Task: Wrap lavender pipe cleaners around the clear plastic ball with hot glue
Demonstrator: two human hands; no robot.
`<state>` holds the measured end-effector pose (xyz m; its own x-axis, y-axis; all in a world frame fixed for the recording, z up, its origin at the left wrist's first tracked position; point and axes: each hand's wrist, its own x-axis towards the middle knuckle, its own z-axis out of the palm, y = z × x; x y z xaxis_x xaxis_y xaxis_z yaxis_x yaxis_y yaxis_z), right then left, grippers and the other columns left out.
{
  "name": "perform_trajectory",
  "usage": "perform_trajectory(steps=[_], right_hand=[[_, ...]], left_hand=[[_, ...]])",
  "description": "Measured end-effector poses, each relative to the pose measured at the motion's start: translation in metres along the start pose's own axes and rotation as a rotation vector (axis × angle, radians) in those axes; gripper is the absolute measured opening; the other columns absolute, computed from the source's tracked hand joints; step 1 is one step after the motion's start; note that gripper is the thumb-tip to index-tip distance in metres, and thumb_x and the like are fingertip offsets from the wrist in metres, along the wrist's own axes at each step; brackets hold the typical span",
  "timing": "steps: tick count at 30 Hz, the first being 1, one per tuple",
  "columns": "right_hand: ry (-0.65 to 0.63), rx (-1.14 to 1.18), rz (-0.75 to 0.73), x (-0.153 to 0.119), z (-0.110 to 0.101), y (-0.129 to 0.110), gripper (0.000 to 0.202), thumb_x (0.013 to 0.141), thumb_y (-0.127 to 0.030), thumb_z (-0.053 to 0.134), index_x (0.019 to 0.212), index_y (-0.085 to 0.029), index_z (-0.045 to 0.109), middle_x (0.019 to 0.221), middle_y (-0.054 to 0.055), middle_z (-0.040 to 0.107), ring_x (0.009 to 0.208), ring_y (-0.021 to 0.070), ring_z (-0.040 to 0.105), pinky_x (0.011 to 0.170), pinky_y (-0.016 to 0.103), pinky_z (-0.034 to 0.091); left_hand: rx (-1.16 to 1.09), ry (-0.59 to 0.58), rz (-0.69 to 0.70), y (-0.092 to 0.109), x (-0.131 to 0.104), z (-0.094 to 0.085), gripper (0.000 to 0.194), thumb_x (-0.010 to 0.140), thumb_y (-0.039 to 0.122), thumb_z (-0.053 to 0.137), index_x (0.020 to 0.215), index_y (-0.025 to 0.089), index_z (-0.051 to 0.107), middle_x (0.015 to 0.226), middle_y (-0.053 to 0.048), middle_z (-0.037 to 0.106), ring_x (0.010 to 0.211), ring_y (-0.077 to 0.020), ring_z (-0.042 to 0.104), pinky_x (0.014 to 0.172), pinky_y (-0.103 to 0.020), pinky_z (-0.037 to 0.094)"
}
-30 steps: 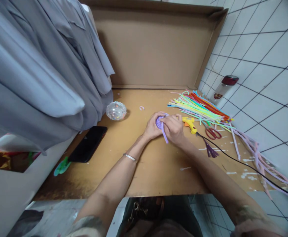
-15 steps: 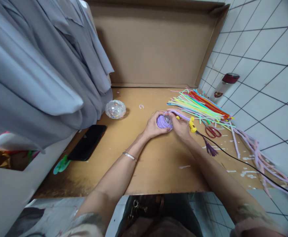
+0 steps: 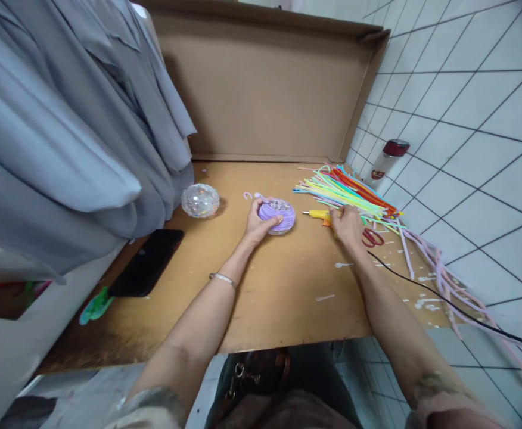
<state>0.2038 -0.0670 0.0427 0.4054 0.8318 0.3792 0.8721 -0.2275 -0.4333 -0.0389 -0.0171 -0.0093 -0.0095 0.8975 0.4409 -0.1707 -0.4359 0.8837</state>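
Free tabletop [image 3: 279,292] between forearms [image 3: 214,307], purple coil [image 3: 285,217] beyond

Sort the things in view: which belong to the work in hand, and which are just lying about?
Part of the work:
purple-wrapped ball, held in the left hand
glue gun, at the right hand
pipe cleaners and scissors, probably

Seemingly just lying about:
phone
bottle by the wall
clear ball, though it may be needed

A craft workspace is indicated, set in a tiled room. The wall of white square tiles with dark joints [image 3: 457,107] is adjoined by a brown, glue-spotted table [image 3: 279,304]. A yellow plastic glue gun [image 3: 318,214], red-handled scissors [image 3: 372,238] and a bundle of multicoloured craft stems [image 3: 350,192] are provided there. Home or commercial use cannot be determined.
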Motion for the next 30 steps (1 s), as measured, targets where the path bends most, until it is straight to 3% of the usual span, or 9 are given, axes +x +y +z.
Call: perform_trajectory(steps=[4,9,14,18,22,30], right_hand=[[-0.185,-0.332,0.031,-0.014,0.005,-0.002,0.069,0.092,-0.062,0.05,0.122,-0.001,0.061,0.119,0.029,0.067,0.116,0.0366,0.064,0.093,0.041,0.048],[-0.167,-0.338,0.098,-0.011,0.017,-0.011,0.067,0.089,-0.055,0.057,0.126,0.0,0.058,0.123,0.027,0.066,0.116,0.0363,0.064,0.09,0.04,0.049],[-0.076,-0.205,0.113,-0.004,0.027,0.004,0.051,0.083,-0.045,0.06,0.115,-0.005,0.064,0.11,0.024,0.071,0.104,0.0345,0.069,0.082,0.039,0.05],[0.106,-0.075,0.093,0.0,0.033,0.012,0.045,0.08,-0.039,0.058,0.113,-0.009,0.062,0.099,0.02,0.072,0.093,0.0335,0.069,0.08,0.039,0.047],[0.263,0.032,0.071,0.012,0.043,0.005,0.044,0.078,-0.037,0.054,0.115,-0.012,0.057,0.095,0.016,0.071,0.088,0.032,0.066,0.083,0.041,0.044],[0.379,0.165,0.139,0.037,0.067,-0.014,0.032,0.077,-0.034,0.05,0.102,-0.014,0.056,0.095,0.017,0.069,0.094,0.0329,0.064,0.092,0.046,0.041]], left_hand=[[0.004,-0.025,0.015,0.002,0.0,0.001,0.071,0.051,0.052,0.09,0.104,0.022,0.054,0.121,-0.01,0.065,0.113,-0.027,0.065,0.103,-0.041,0.051],[0.007,-0.051,0.0,0.004,0.0,0.0,0.075,0.049,0.055,0.09,0.105,0.022,0.052,0.123,-0.01,0.064,0.115,-0.0275,0.064,0.103,-0.042,0.05],[0.034,-0.08,0.009,0.004,0.001,0.0,0.075,0.05,0.056,0.089,0.104,0.021,0.052,0.123,-0.01,0.064,0.115,-0.0271,0.064,0.105,-0.043,0.05],[0.014,-0.073,0.004,0.002,0.002,0.001,0.074,0.049,0.055,0.09,0.104,0.021,0.053,0.122,-0.01,0.065,0.113,-0.0264,0.065,0.104,-0.043,0.051],[0.036,-0.079,0.038,0.002,0.001,0.002,0.075,0.05,0.056,0.09,0.105,0.021,0.054,0.123,-0.011,0.066,0.115,-0.0275,0.065,0.105,-0.044,0.051],[0.124,-0.06,0.093,0.003,-0.001,0.004,0.079,0.052,0.062,0.088,0.108,0.02,0.051,0.131,-0.016,0.062,0.128,-0.0308,0.06,0.111,-0.048,0.046]])
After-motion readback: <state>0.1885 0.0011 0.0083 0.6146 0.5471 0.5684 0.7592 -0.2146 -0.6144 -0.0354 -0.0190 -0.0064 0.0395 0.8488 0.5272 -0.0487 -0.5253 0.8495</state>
